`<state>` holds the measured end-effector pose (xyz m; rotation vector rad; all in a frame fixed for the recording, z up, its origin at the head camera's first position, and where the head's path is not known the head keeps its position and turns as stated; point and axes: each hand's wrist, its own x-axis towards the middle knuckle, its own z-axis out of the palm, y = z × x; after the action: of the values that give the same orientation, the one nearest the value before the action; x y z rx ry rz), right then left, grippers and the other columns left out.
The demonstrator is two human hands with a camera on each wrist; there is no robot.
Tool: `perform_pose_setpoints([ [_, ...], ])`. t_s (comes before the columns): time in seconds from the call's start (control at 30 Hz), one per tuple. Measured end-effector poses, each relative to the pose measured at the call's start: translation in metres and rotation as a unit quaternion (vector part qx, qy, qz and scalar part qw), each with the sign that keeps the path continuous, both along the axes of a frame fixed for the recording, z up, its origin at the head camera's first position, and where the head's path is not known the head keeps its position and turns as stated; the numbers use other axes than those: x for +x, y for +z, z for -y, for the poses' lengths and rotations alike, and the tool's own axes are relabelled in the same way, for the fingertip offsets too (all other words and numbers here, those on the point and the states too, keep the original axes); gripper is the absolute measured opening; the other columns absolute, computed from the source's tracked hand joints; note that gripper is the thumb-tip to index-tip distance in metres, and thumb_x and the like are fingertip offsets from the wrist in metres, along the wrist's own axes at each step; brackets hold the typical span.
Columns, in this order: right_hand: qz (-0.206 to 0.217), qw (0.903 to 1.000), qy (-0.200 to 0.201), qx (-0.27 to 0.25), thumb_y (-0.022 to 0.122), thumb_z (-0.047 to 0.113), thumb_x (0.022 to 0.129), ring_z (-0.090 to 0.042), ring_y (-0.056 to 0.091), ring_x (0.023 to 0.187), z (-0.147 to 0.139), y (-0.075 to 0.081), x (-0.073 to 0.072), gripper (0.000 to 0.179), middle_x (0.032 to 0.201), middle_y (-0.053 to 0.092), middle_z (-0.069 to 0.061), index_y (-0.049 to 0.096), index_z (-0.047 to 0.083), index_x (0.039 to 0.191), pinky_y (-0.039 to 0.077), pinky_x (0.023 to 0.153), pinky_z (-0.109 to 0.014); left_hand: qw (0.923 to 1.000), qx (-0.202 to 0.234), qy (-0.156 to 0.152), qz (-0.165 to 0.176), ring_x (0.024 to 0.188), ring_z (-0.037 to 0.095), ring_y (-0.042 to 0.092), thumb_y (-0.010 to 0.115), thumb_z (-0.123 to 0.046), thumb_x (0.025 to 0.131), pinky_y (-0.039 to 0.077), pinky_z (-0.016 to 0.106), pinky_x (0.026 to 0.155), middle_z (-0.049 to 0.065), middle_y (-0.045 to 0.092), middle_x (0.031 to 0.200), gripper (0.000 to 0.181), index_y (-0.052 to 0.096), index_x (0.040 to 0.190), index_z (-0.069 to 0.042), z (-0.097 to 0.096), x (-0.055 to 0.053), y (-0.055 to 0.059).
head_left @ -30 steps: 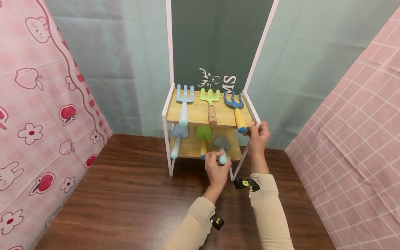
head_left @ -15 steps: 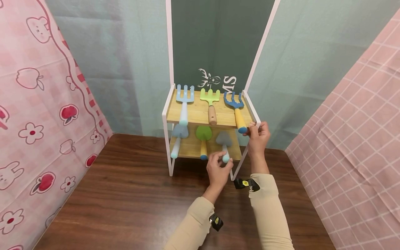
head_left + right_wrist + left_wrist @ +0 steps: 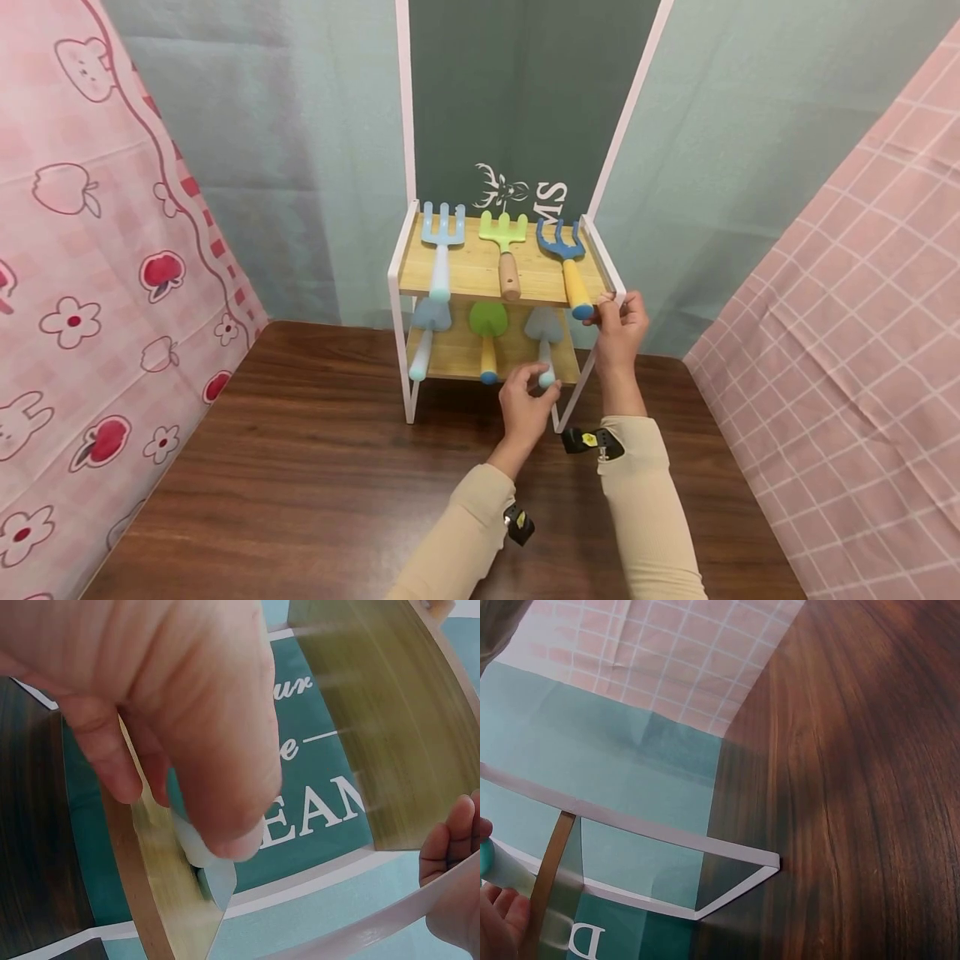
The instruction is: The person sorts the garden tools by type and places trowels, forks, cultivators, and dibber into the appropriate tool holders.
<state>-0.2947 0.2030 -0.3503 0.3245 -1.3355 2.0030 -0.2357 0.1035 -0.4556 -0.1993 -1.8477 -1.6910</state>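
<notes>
In the head view my left hand [image 3: 525,408] pinches the teal-tipped handle end of a grey toy trowel [image 3: 545,325], thumb on one side and fingers on the other. The trowel lies at the right of the lower shelf, its handle towards me. Up and to the right, my right hand [image 3: 622,329] grips the front right corner of the two-tier shelf rack [image 3: 525,285], beside the yellow handle of a blue hand fork [image 3: 570,271]. The left wrist view shows the teal handle end [image 3: 486,859] between my left fingers. In the right wrist view, my left thumb hides part of the trowel.
A pale blue fork [image 3: 442,250] and a green fork [image 3: 506,242] lie on the upper shelf. Below them rest a pale blue trowel [image 3: 426,333] and a green trowel [image 3: 489,333]. A dark board [image 3: 525,92] rises behind; the rack stands on a wooden table [image 3: 337,467].
My left hand has slid the grey trowel to the right, away from the green trowel, and its blade sits farther back. My right hand has stayed on the rack corner.
</notes>
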Motion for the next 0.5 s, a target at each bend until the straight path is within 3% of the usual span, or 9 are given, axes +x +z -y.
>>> perform_pose_setpoints([
  [0.5, 0.002, 1.0, -0.005, 0.0, 0.05, -0.008, 0.084, -0.011, 0.054, 0.049, 0.0005, 0.0012, 0.0013, 0.017, 0.074, 0.056, -0.009, 0.051, 0.005, 0.074, 0.045, 0.047, -0.022, 0.9988, -0.033, 0.004, 0.037, 0.082, 0.018, 0.061, 0.08, -0.009, 0.07, 0.05, 0.024, 0.071, 0.005, 0.061, 0.091, 0.026, 0.068, 0.094, -0.006, -0.0004, -0.0037, -0.0058],
])
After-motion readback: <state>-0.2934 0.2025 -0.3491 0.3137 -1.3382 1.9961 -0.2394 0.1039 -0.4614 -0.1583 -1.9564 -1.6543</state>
